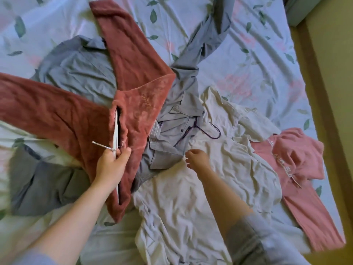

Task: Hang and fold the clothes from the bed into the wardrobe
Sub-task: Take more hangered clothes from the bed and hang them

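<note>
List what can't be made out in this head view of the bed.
All in the head view:
1. White hanger in the left hand: mostly hidden inside the red fleece top.
2. Dark hanger: only its hook shows; grey shirt covers the rest.
3. Pink top: lettering folded, unreadable.
4. Wardrobe: out of frame.

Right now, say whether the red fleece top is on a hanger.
On, apparently: white hanger shows inside the red fleece top's neck opening; left hand grips it.

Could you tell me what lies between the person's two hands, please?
In the head view, part of the red fleece top and a crumpled grey shirt lie between the left hand and the right hand.
</note>
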`<state>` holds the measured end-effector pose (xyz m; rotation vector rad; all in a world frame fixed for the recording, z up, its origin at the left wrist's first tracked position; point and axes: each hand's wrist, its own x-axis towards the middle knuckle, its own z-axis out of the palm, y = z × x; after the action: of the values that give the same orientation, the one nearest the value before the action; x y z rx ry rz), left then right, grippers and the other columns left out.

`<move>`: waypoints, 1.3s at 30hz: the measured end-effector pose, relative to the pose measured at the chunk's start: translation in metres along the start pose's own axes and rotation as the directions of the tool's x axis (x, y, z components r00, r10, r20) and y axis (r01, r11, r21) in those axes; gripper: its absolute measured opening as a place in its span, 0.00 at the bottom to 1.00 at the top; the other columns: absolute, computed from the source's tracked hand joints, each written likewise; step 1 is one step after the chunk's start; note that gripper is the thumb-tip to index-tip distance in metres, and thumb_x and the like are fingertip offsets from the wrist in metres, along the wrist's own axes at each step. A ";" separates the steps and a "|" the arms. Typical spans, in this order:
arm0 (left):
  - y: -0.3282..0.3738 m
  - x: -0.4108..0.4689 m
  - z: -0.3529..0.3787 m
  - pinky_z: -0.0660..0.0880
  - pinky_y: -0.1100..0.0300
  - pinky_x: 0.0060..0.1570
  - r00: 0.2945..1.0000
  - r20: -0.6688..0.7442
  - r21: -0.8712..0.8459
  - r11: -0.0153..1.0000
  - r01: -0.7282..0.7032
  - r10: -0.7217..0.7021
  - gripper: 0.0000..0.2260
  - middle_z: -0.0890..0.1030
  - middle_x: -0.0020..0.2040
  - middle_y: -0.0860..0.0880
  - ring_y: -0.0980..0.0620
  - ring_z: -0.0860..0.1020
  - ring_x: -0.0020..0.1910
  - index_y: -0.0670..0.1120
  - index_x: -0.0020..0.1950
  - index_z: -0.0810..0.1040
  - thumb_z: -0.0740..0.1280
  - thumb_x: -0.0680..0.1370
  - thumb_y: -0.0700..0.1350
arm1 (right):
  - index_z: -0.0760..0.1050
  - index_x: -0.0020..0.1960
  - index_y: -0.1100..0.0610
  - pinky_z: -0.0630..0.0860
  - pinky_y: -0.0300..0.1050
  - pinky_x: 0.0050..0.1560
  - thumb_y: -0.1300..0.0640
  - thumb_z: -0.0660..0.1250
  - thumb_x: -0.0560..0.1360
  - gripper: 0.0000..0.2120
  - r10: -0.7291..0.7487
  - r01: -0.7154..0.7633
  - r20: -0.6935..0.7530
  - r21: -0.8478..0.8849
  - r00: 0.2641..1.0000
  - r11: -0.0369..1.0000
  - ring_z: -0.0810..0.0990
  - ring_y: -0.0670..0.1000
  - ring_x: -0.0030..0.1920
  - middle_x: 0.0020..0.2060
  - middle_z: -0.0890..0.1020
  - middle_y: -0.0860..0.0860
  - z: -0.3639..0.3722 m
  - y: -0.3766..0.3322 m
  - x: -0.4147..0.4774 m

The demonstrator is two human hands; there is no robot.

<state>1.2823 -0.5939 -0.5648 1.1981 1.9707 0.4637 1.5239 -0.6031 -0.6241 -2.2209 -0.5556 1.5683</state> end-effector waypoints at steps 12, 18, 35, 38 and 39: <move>-0.008 0.003 0.012 0.65 0.58 0.39 0.999 0.025 -0.105 0.993 0.048 -0.046 0.10 0.78 0.36 0.49 0.53 0.75 0.38 0.43 0.42 0.74 0.68 0.76 0.49 | 0.74 0.40 0.56 0.67 0.41 0.35 0.55 0.66 0.76 0.07 0.144 -0.164 0.089 0.301 0.986 0.939 0.72 0.48 0.31 0.26 0.75 0.48 0.035 -0.039 0.043; -0.004 -0.004 0.001 0.64 0.64 0.32 0.996 0.033 -0.146 0.985 0.092 -0.088 0.11 0.70 0.30 0.55 0.57 0.70 0.31 0.49 0.38 0.68 0.68 0.77 0.48 | 0.75 0.44 0.56 0.64 0.40 0.29 0.56 0.59 0.79 0.09 -0.008 0.012 -0.012 0.448 1.000 0.894 0.65 0.48 0.30 0.27 0.68 0.49 0.035 -0.057 0.010; 0.131 -0.109 -0.120 0.65 0.67 0.29 0.986 -0.001 -0.151 0.975 -0.164 0.165 0.06 0.77 0.36 0.53 0.58 0.75 0.34 0.50 0.45 0.75 0.63 0.79 0.51 | 0.74 0.39 0.61 0.68 0.47 0.34 0.50 0.58 0.81 0.19 -0.678 0.637 -0.309 -0.236 0.667 0.734 0.74 0.53 0.32 0.27 0.74 0.52 -0.095 -0.117 -0.233; 0.157 -0.136 -0.145 0.64 0.62 0.30 0.968 0.003 -0.125 0.960 -0.249 0.252 0.10 0.75 0.33 0.53 0.56 0.73 0.33 0.48 0.42 0.74 0.62 0.80 0.51 | 0.68 0.33 0.58 0.70 0.51 0.33 0.51 0.60 0.81 0.20 -0.786 0.698 -0.304 -0.361 0.539 0.618 0.71 0.51 0.28 0.24 0.71 0.50 -0.126 -0.132 -0.288; 0.164 -0.146 -0.153 0.64 0.60 0.29 0.961 0.006 -0.112 0.955 -0.275 0.278 0.11 0.74 0.32 0.53 0.55 0.73 0.31 0.47 0.40 0.74 0.62 0.80 0.51 | 0.68 0.33 0.57 0.69 0.51 0.32 0.51 0.61 0.81 0.20 -0.816 0.716 -0.305 -0.392 0.491 0.578 0.71 0.51 0.28 0.24 0.71 0.50 -0.135 -0.136 -0.306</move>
<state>1.3001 -0.6272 -0.3002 1.4080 1.7406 0.6894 1.5440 -0.6528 -0.2671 -1.8907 -1.3800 0.4874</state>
